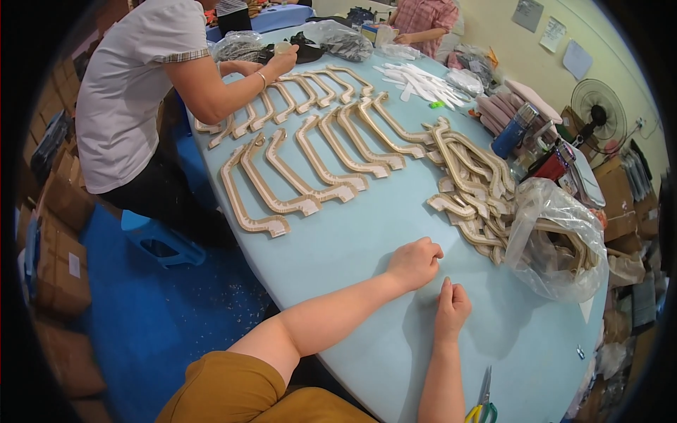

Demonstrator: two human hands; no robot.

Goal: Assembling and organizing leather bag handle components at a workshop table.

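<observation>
The left hand (415, 264) is loosely fisted over the pale blue table (338, 247), the right hand (452, 309) just beside it equally curled, whether either pinches anything I cannot tell, with curved tan strips (474, 187) heaped beyond, beside a clear plastic bag (546, 264), and rows of strips (330, 176) farther left.

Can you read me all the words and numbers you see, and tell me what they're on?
I can't read any of them.
Middle wall paper: faint marks, too blurred to read.
White label on the cardboard box at left: too small to read.
White tag on the nearest curved tan strip: too small to read.
</observation>
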